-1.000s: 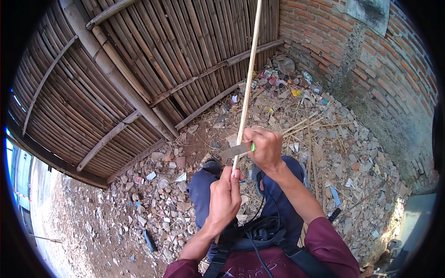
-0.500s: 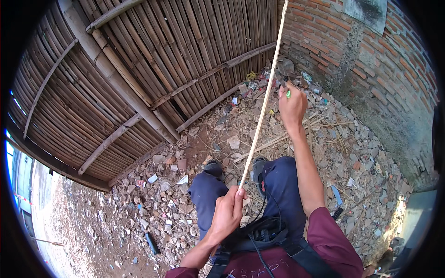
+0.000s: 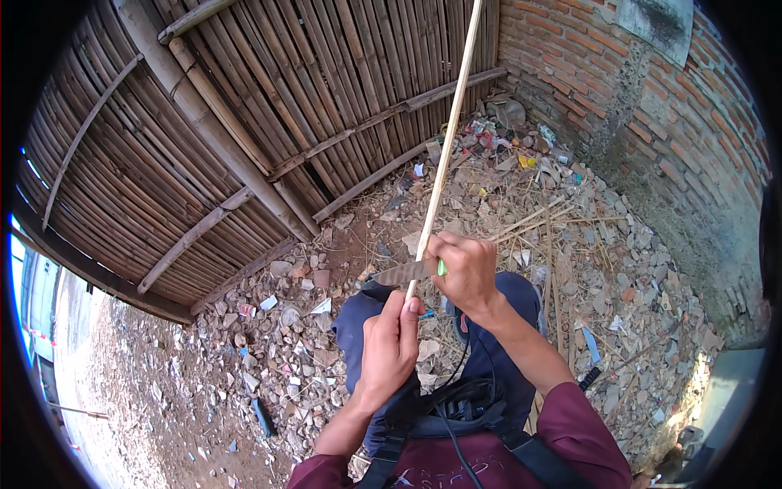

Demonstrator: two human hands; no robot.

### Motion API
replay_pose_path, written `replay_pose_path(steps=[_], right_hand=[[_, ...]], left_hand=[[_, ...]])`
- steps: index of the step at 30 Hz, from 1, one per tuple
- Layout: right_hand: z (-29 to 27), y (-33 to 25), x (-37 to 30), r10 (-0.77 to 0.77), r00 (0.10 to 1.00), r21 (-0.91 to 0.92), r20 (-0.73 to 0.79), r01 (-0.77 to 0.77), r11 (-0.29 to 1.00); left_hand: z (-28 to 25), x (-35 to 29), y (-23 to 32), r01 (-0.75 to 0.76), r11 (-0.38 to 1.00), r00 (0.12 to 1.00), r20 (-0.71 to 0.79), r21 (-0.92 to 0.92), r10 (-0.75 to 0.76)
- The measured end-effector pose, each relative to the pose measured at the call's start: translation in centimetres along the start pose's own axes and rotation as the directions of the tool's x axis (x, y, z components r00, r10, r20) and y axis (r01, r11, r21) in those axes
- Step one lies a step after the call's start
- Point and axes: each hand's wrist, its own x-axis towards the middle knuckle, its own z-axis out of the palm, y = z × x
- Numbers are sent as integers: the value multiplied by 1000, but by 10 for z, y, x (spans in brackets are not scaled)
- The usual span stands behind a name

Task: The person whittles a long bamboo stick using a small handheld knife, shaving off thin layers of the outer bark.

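Note:
A long pale bamboo stick (image 3: 446,155) rises from my lap toward the top of the view. My left hand (image 3: 391,346) grips its lower end just above my knees. My right hand (image 3: 464,269) is closed around a knife with a green handle, and the grey blade (image 3: 401,273) lies across the stick right above my left hand, its tip pointing left. My legs in dark blue trousers (image 3: 505,359) are below both hands.
A split-bamboo fence (image 3: 244,122) stands to the left and ahead, a red brick wall (image 3: 652,106) on the right. The ground is rubble, litter and loose bamboo slivers (image 3: 554,216). Black straps and cables (image 3: 456,407) hang at my chest.
My right hand with the knife has come back down the stick from the far stretch half a second ago to just above my left hand. The stick tilted slightly.

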Motion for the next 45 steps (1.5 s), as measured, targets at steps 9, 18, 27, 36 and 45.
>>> replay_pose_path(steps=[9,18,27,36,45], right_hand=[[5,7,10,3,995,-39,-96,-7,999],[26,22,32,9,982,-81,-186,-24,996],[-7,160,81,395,832,-205,-389,-497,843],[5,80,11,362,918,128,-162,-344,930],[5,7,-10,34,999,49,2,-34,998]], left_hand=[[15,-7,-2,-22,965,991,-124,260,56],[9,5,-9,-21,960,990,-127,280,59],[-6,-36,-16,77,990,994,69,116,-86],[-21,0,-26,343,817,927,308,-463,-214],[-11,3,-20,324,830,934,295,-455,-203]])
